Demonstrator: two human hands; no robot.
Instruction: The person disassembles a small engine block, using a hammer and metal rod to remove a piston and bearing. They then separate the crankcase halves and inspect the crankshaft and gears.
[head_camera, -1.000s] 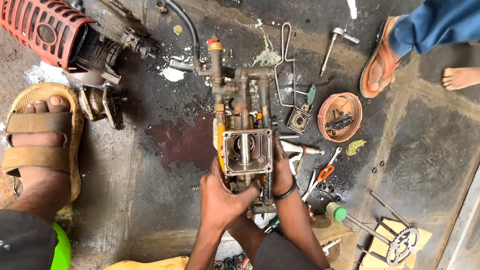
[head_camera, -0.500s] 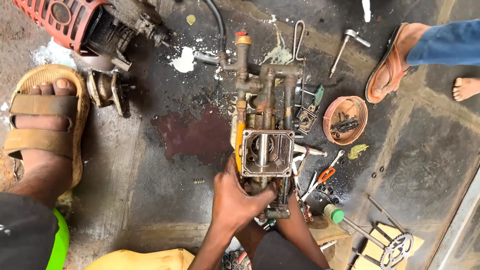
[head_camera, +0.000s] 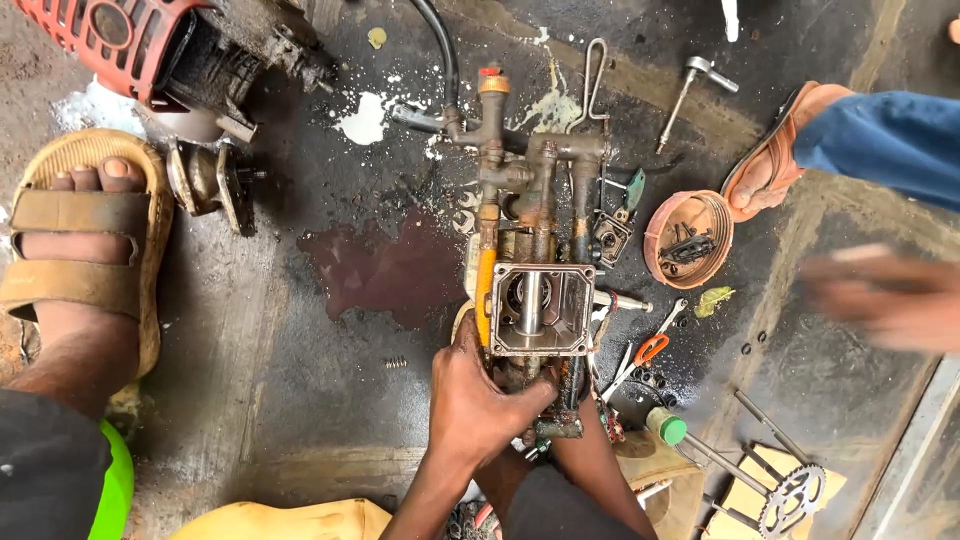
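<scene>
**Both hands on the pump, housing wide open**

The pump (head_camera: 530, 300) stands on the oily floor, its pipes pointing away from the person and its square housing facing up with the cover off. Inside that open box a bright metal shaft runs down the middle; nothing else in there can be made out.

The left hand (head_camera: 480, 395) wraps tight around the near end of the pump, fingers curled under the housing, thumb pressed against its side. The right hand (head_camera: 578, 405) comes in on the pump's right side, tucked behind the body; whether it grips or only props, I cannot tell.

So the step in hand looks like steadying the pump while it lies opened up. Any next move calls for a firm hold: the metal looks greasy, and the open housing wants keeping level and free of grit.

Right of the pump sits a round orange dish (head_camera: 655, 250), with a small heap of dark parts in it. Just beside the pump's right edge lie orange-handled pliers (head_camera: 650, 350). Farther right, another person's hand (head_camera: 880, 300) shows as a blur. Left of the pump a dark puddle (head_camera: 385, 270) spreads, and far up left lies a red engine (head_camera: 130, 35).
</scene>
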